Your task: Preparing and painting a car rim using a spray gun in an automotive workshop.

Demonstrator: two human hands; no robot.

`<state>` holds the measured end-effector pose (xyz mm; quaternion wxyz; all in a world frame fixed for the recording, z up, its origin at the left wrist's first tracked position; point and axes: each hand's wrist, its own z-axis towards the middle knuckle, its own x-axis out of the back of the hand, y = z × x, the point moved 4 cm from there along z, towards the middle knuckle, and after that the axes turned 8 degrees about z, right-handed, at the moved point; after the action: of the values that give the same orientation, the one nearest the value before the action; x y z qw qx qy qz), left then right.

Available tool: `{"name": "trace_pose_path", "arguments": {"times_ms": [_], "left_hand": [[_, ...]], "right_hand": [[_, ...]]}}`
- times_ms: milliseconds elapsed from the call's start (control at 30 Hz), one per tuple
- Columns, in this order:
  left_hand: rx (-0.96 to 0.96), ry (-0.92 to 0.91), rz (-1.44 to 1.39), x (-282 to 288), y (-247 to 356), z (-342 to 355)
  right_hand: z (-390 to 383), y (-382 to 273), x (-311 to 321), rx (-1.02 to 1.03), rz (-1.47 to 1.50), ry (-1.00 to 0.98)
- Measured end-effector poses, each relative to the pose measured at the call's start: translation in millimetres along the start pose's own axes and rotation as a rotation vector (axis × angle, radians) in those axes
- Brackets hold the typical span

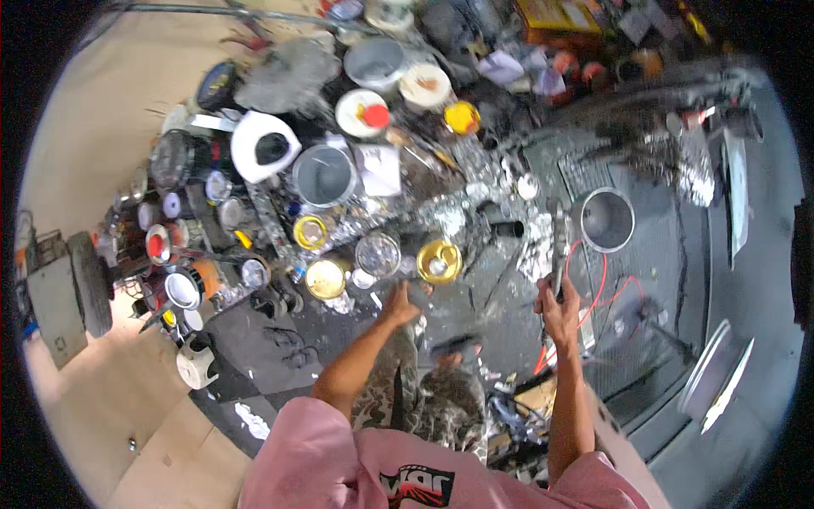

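A grey cylinder [607, 220] stands at one o'clock from my right hand [560, 310], with a red cord [604, 280] curving near it. A golden can [439, 261] is at one o'clock from my left hand [401, 307], whose grip I cannot tell. My right fingers clasp a long narrow tool [559, 250], reaching toward twelve o'clock.

- Illumination is moderate; the pale floor [102, 390] at left is brightest, the upper right dim.
- Glints show on crumpled foil [697, 180] and inside a yellow tin [439, 261].
- Image is soft overall; the left hand [402, 305] is blurred.
- Fisheye distortion bows straight edges toward the rim; corners are black.
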<state>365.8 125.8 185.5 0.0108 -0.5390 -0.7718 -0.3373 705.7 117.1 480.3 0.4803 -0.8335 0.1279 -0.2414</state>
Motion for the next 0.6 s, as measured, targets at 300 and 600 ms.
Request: {"name": "trace_pose_path", "arguments": {"times_ms": [300, 600], "left_hand": [[-0.198, 0.198, 0.352, 20.4, 32.5, 41.4], [-0.288, 0.297, 0.548, -41.1, 18.2, 109.2]], "right_hand": [[-110.5, 193.8, 17.9, -0.29, -0.406, 0.075], [-119.2, 306.3, -10.3, -0.242, -0.251, -0.01]]}}
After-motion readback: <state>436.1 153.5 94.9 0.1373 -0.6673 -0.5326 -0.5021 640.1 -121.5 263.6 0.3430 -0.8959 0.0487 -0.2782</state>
